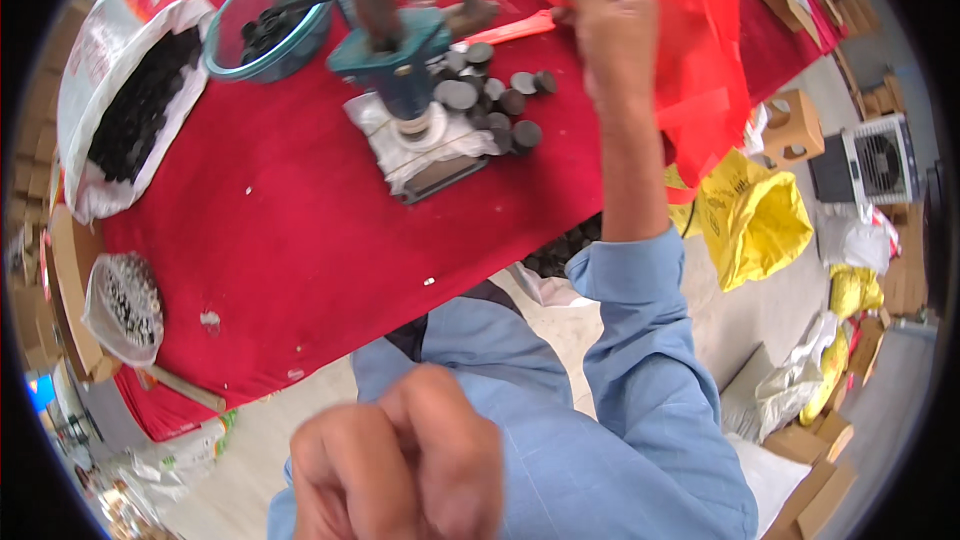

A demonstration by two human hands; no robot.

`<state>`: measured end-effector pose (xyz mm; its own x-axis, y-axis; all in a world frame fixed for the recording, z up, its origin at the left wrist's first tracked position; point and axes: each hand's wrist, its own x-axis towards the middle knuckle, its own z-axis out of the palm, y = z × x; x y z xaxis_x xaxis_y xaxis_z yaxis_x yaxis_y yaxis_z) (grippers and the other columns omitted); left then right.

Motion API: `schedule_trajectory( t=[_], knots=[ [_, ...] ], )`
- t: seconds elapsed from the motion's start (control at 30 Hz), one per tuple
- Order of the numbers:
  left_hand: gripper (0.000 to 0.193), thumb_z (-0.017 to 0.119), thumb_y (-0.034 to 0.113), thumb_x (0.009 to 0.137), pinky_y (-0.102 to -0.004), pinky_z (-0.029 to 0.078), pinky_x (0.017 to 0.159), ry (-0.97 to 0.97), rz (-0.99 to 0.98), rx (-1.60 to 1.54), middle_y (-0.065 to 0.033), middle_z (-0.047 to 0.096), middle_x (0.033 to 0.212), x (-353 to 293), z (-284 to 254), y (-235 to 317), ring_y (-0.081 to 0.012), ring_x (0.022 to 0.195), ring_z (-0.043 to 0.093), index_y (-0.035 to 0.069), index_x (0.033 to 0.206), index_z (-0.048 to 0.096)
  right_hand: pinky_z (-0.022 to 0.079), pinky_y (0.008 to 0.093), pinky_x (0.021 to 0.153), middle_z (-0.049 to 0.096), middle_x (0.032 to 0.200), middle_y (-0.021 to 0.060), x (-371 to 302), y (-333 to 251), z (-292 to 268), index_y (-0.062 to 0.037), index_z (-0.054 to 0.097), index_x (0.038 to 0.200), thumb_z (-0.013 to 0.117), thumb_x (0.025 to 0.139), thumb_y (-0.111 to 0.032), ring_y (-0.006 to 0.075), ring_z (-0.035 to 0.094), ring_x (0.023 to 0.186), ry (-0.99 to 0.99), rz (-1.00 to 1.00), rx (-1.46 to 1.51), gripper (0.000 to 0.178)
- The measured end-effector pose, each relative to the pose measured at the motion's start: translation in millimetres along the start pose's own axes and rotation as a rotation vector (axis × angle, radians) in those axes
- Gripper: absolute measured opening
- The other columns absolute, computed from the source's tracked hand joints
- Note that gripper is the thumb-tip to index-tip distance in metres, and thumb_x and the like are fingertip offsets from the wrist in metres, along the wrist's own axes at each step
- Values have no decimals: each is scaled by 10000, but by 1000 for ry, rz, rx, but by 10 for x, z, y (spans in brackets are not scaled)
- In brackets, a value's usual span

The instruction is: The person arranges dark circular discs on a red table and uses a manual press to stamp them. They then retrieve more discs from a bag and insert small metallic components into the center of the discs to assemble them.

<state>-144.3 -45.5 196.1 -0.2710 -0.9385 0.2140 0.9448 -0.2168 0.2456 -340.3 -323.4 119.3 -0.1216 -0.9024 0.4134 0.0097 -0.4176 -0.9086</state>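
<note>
My left hand [400, 460] is raised close in at the lower edge, fingers curled tightly together; anything inside them is hidden. My right hand [610, 25] reaches over the far right of the table, fingers loosely bent and apart, with nothing visible in them. Behind it lies a red plastic bag [690, 50], and the tip of an orange-red strip [515, 28] ends near its thumb. A green hand press [395, 55] stands left of that hand, its ram over a base wrapped in white plastic [425, 150]. Several dark round caps [497, 100] lie beside the press.
A blue-green basin [275, 55] with black pieces and a white sack [130, 90] of black parts stand at far left. A clear bag of small parts [125, 305] sits at the red cloth's [300, 230] left edge. A yellow bag [755, 220] is on the right.
</note>
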Motion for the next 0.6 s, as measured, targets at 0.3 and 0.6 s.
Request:
schedule_trajectory(
  t=[0.3, 0.6],
  knots=[
    [190, 668, -65, 890, -279, 484, 840, 510, -65, 1179, -97, 611, 1046, -3, -1037, -182, -139, 921, 596, -4, 1061, 610, 527, 470, 1036, 700, 1231, 211, -107, 1057, 497, -40, 765, 1193, 725, 823, -531, 385, 660, 1190, -659, -149, -627, 616],
    [142, 645, -74, 929, -263, 486, 839, 544, -128, 1276, -62, 635, 1040, 27, -1243, -392, -110, 934, 596, -11, 1056, 627, 553, 472, 930, 718, 1167, 170, -7, 1112, 698, -113, 791, 1119, 698, 811, -381, 355, 704, 1098, -791, -129, -813, 418]
  ],
)
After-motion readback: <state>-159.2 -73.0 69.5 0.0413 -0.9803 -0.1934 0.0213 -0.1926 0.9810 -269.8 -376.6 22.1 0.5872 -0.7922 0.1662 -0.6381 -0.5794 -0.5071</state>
